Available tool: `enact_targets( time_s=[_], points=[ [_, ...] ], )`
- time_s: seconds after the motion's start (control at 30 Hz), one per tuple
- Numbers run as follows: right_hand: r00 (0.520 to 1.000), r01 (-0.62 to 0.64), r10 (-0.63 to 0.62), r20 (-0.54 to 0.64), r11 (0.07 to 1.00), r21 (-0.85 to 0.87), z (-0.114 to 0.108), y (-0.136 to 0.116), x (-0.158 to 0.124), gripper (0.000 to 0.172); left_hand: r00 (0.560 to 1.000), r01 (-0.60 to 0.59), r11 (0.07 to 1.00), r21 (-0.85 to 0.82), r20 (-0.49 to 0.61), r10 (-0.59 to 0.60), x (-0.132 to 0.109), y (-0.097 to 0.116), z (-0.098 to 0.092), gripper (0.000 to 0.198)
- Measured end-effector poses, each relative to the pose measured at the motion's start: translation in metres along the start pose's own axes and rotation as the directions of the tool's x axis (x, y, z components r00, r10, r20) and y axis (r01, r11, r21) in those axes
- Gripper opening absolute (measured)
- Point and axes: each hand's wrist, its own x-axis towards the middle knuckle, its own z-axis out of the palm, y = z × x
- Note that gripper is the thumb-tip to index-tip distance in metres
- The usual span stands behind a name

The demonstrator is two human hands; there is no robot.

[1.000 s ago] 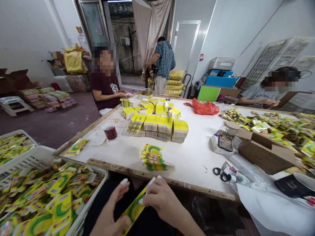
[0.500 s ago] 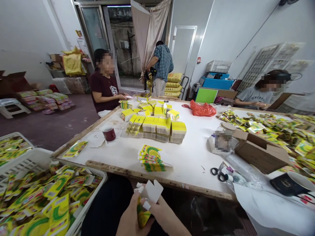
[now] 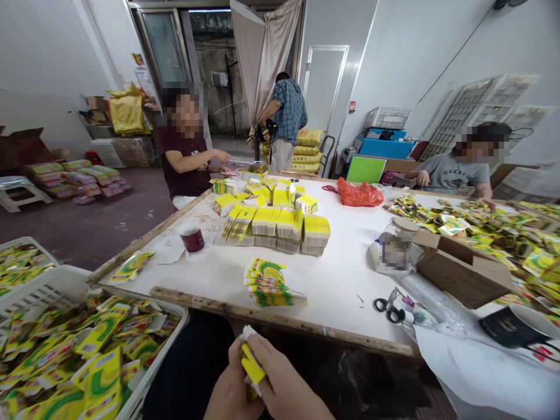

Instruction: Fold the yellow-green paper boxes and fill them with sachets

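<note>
Closing together in front of the worktop (image 3: 345, 265), the left hand (image 3: 233, 376) and right hand (image 3: 280, 370) have fingers clamped on a carton (image 3: 252, 364) whose white flaps, raised moments ago, no longer show upright, so folding has probably advanced.

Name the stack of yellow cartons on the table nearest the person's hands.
The small fanned stack just beyond the left hand and right hand; the neatly packed rows stand farther back.

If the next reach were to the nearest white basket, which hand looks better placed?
Probably the left hand: it is nearer the white basket, while the right hand lies farther from it. Both hands are closed around the yellow packet, so neither is free.
</note>
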Motion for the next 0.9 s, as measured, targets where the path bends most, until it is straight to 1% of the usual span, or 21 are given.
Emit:
enact_targets(
  time_s=[0.07, 0.1, 0.17, 0.23, 0.27, 0.3, 0.33, 0.4, 0.47, 0.5, 0.57, 0.63, 0.7, 0.8, 0.9],
  points=[
    [0.999, 0.026, -0.024, 0.03, 0.996, -0.087, 0.001, 0.004, 0.0, 0.082, 0.998, -0.027, 1.0, 0.011, -0.048, 0.027, 0.001, -0.006, 0.002, 0.077],
    [0.999, 0.028, -0.026, 0.023, 0.994, -0.102, 0.001, 0.007, 0.002, 0.082, 0.995, -0.049, 0.998, 0.027, -0.083, 0.052, 0.002, -0.009, 0.002, 0.075],
    [0.998, 0.014, -0.021, -0.058, 0.994, -0.105, 0.0, 0.017, 0.005, 0.078, 0.981, -0.106, 0.99, 0.097, -0.15, 0.12, 0.005, -0.015, -0.001, 0.066],
    [0.987, -0.001, -0.016, -0.162, 0.994, -0.105, -0.004, 0.025, 0.006, 0.07, 0.97, -0.155, 0.971, 0.184, -0.158, 0.185, 0.007, -0.018, -0.009, 0.055],
    [0.983, -0.003, -0.017, -0.182, 0.994, -0.109, -0.006, 0.027, 0.006, 0.069, 0.967, -0.175, 0.962, 0.209, -0.145, 0.207, 0.008, -0.019, -0.014, 0.05],
    [0.986, 0.001, -0.022, -0.168, 0.993, -0.12, -0.009, 0.028, 0.005, 0.07, 0.966, -0.19, 0.958, 0.215, -0.133, 0.222, 0.009, -0.019, -0.019, 0.047],
    [0.992, 0.012, -0.03, -0.124, 0.99, -0.138, -0.011, 0.027, 0.004, 0.074, 0.965, -0.2, 0.958, 0.206, -0.126, 0.229, 0.009, -0.019, -0.024, 0.045],
    [0.999, 0.039, -0.04, -0.002, 0.982, -0.186, -0.016, 0.022, 0.001, 0.082, 0.963, -0.211, 0.961, 0.18, -0.129, 0.236, 0.009, -0.016, -0.032, 0.045],
    [0.997, 0.05, -0.033, 0.075, 0.972, -0.231, -0.02, 0.015, 0.0, 0.082, 0.966, -0.217, 0.962, 0.167, -0.109, 0.236, 0.008, -0.012, -0.037, 0.045],
    [0.996, 0.048, -0.026, 0.09, 0.967, -0.249, -0.021, 0.012, 0.0, 0.077, 0.968, -0.218, 0.962, 0.163, -0.092, 0.235, 0.008, -0.01, -0.039, 0.045],
    [0.994, 0.042, -0.014, 0.108, 0.962, -0.269, -0.026, 0.007, 0.001, 0.063, 0.973, -0.214, 0.966, 0.147, -0.056, 0.224, 0.008, -0.006, -0.043, 0.046],
    [0.992, 0.053, -0.019, 0.125, 0.961, -0.272, -0.033, 0.005, 0.003, 0.046, 0.979, -0.196, 0.973, 0.126, -0.033, 0.201, 0.008, -0.003, -0.046, 0.049],
    [0.988, 0.073, -0.035, 0.147, 0.961, -0.267, -0.041, 0.004, 0.005, 0.035, 0.985, -0.171, 0.979, 0.114, -0.015, 0.174, 0.008, 0.0, -0.049, 0.051],
    [0.981, 0.096, -0.05, 0.186, 0.965, -0.245, -0.051, 0.002, 0.006, 0.027, 0.987, -0.163, 0.978, 0.128, 0.015, 0.163, 0.008, 0.003, -0.048, 0.049],
    [0.988, 0.05, -0.017, 0.153, 0.976, -0.212, -0.049, 0.0, 0.005, 0.031, 0.983, -0.183, 0.969, 0.167, 0.03, 0.181, 0.008, 0.003, -0.046, 0.045]
  ],
)
